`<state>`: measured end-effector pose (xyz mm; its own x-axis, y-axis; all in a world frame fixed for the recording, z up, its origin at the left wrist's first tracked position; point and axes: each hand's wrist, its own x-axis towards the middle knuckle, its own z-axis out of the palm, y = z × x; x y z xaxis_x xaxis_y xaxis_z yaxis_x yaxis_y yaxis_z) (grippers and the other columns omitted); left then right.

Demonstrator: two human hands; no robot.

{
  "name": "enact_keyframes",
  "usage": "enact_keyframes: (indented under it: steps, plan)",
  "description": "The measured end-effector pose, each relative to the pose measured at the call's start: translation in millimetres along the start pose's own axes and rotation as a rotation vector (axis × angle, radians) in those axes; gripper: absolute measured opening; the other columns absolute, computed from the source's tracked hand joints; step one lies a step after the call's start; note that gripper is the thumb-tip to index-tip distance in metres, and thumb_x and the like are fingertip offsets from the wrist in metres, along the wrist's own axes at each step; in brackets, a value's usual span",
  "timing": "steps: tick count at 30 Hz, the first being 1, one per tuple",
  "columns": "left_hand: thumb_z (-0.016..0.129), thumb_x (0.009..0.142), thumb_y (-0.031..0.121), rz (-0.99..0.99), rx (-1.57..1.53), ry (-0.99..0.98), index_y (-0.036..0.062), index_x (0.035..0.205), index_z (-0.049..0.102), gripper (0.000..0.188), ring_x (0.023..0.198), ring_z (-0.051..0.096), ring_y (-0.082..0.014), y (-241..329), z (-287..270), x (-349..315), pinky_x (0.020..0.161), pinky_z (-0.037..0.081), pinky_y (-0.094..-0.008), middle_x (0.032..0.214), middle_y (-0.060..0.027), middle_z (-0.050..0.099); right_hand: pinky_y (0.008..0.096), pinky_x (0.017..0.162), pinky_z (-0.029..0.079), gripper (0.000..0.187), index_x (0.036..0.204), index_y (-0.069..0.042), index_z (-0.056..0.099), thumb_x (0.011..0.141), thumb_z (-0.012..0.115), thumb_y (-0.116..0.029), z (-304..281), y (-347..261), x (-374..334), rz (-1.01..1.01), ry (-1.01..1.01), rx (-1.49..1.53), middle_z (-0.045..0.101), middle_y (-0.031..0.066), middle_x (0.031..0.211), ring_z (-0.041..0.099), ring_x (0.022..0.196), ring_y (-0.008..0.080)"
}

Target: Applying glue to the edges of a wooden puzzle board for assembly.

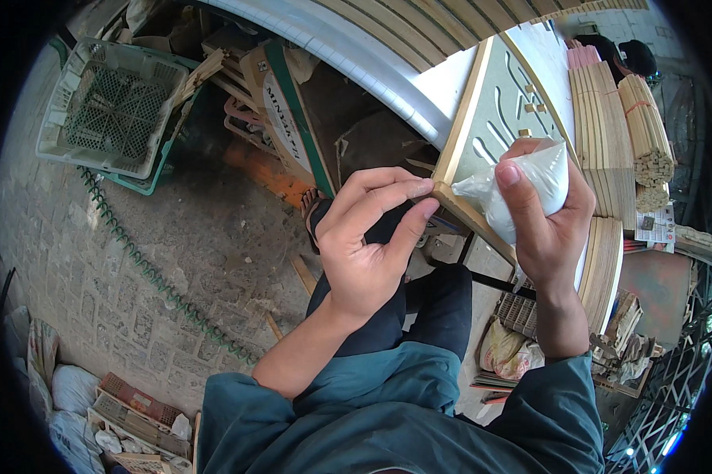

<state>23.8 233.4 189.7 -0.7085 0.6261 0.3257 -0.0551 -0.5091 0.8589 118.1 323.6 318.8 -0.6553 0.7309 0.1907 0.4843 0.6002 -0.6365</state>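
In my right hand (546, 213) is a clear plastic bag (547, 178) filled with something white, squeezed between thumb and fingers. Its twisted, narrow end points left toward the corner of a wooden frame (455, 154). At that same corner my left hand (368, 237) has thumb and fingertips drawn together in a pinch on the wood. A grey-green panel (494, 99) with curved slots lies inside the frame, and small wooden blocks (535, 107) sit on it. My right hand covers part of the frame's near side.
Slatted wood (403, 28) lies at the table's far side. Stacked strips (601, 142) and tied bundles (647, 118) stand at right, near another person (629, 57). Left are a plastic crate (56, 142), a green coiled hose (146, 265) and a cardboard box (281, 110).
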Motion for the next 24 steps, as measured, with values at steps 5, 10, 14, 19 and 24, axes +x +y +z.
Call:
enact_keyframes:
  steps: [5,10,14,19,24]
  plan:
    - [0.068,0.078,-0.003,0.005,-0.005,-0.007,-0.0037,0.096,0.065,0.018,0.087,0.057,-0.0145,0.5,1.6,0.2,0.075,0.046,-0.0236,0.097,-0.0124,0.06,0.0225,0.051,0.044,0.027,0.087,-0.001,0.059,0.084,0.069,-0.025,-0.6,-1.0,-2.0,0.009,0.008,-0.007,0.062,0.0049,0.067,0.06,0.06,0.01]
    - [0.068,0.078,-0.004,0.004,-0.01,0.004,-0.0036,0.095,0.065,0.018,0.086,0.058,-0.0146,-1.1,1.7,0.3,0.075,0.046,-0.0237,0.097,-0.0122,0.06,0.0227,0.051,0.044,0.028,0.087,-0.001,0.059,0.084,0.069,-0.027,0.3,0.5,-1.2,-0.001,0.014,-0.01,0.062,0.0052,0.067,0.06,0.06,0.0105]
    - [0.068,0.078,-0.004,0.005,-0.005,-0.002,-0.0035,0.095,0.065,0.017,0.085,0.058,-0.0145,-0.9,2.3,1.7,0.074,0.047,-0.0238,0.096,-0.0119,0.06,0.0231,0.051,0.044,0.029,0.088,-0.001,0.06,0.084,0.068,-0.028,-1.4,0.2,-1.2,0.002,0.009,-0.023,0.062,0.0056,0.067,0.06,0.06,0.011]
    - [0.068,0.078,-0.004,0.004,-0.014,0.003,-0.0034,0.095,0.065,0.018,0.085,0.058,-0.0143,-0.6,1.7,1.6,0.074,0.046,-0.0235,0.096,-0.0116,0.06,0.0235,0.051,0.044,0.028,0.088,-0.001,0.06,0.084,0.068,-0.028,-1.0,0.6,-0.5,0.001,0.002,-0.027,0.062,0.0054,0.066,0.06,0.059,0.0111]
    - [0.071,0.073,-0.005,-0.019,-0.014,0.061,-0.0006,0.092,0.068,0.019,0.078,0.061,-0.0168,2.0,5.0,3.3,0.071,0.047,-0.0253,0.089,-0.0096,0.062,0.0228,0.051,0.043,0.028,0.086,-0.001,0.06,0.084,0.069,-0.027,-1.1,1.4,-0.6,-0.018,0.036,-0.029,0.061,0.0041,0.066,0.059,0.059,0.0098]
